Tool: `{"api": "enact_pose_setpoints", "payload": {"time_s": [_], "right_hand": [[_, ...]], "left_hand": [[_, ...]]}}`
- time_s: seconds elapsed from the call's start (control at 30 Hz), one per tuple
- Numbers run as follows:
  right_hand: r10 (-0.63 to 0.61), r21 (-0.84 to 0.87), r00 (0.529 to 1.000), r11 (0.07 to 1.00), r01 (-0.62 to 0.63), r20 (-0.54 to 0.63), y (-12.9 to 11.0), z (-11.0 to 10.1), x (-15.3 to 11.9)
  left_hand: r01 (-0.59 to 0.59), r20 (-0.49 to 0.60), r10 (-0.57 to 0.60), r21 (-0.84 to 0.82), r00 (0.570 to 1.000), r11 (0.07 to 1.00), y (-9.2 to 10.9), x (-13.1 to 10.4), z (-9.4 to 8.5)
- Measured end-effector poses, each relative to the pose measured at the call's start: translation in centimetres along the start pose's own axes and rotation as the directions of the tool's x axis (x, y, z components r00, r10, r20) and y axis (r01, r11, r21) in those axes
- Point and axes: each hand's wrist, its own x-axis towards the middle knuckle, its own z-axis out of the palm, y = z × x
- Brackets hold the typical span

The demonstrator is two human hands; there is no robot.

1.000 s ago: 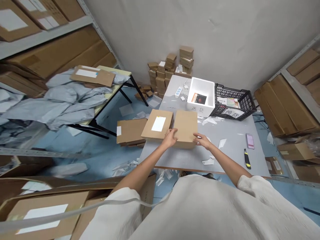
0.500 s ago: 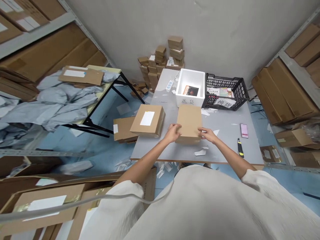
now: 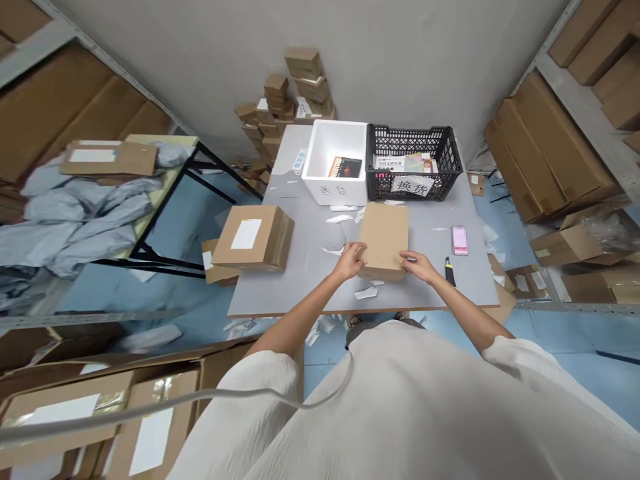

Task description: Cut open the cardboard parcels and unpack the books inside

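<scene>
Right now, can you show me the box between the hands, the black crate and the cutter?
Box (image 3: 384,233): head view, on its top face.
Crate (image 3: 440,187): head view, on its front wall, right of the label.
Cutter (image 3: 451,274): head view, on its black handle.

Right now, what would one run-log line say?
left hand: left side of plain-topped box | right hand: its right side | labelled box: farther left | cutter: near phone

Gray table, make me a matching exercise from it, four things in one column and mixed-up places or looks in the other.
1. Phone
2. Black crate
3. Labeled box on the gray table
4. Plain box

A. Between the left hand and right hand
B. Beside the white bin
C. Pink screen
D. Near the table's left end

Pairs: 1-C, 2-B, 3-D, 4-A
</scene>
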Motion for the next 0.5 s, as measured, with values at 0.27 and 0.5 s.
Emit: {"api": "enact_pose_setpoints", "payload": {"time_s": [0.27,0.5], "right_hand": [[0.003,-0.109,1.000,0.994,-0.001,0.024,1.7,-1.0,0.7],[-0.109,-0.377,0.987,0.925,0.056,-0.120,0.1,-2.6,2.7]], "left_hand": [[0.057,0.019,-0.058,0.039,0.998,0.998,0.0,1.9,2.1],[0.006,-0.027,-0.003,0.109,1.000,0.994,0.0,2.8,1.0]]}}
